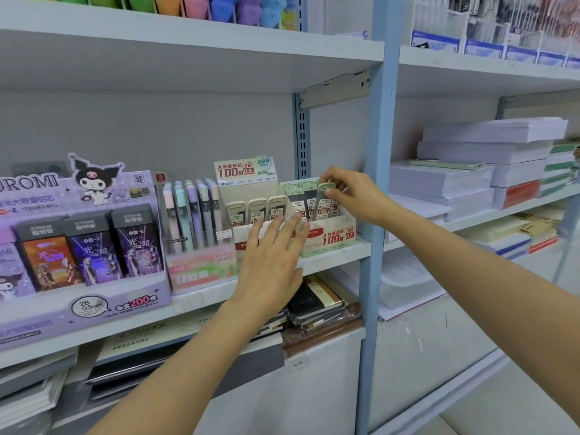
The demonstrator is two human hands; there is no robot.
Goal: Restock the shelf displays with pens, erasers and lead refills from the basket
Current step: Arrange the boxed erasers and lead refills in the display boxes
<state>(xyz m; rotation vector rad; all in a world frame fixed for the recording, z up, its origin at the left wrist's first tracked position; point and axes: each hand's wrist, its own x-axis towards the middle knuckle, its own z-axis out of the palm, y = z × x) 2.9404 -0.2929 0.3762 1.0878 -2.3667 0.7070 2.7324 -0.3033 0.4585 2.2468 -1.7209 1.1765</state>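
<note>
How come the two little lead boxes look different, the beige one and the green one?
The beige 0.5 box is cream; the green 0.7 box is pale green. The beige one has a tall sign at its back; the green one shows none. The beige one shows one row of three cases; the green one is packed, and the right hand pinches a lead refill case there. Both say 2B and 100.

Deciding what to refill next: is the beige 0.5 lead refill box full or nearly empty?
Nearly empty: the beige 0.5 lead refill box shows just one row of three cases, with bare space behind them.
</note>
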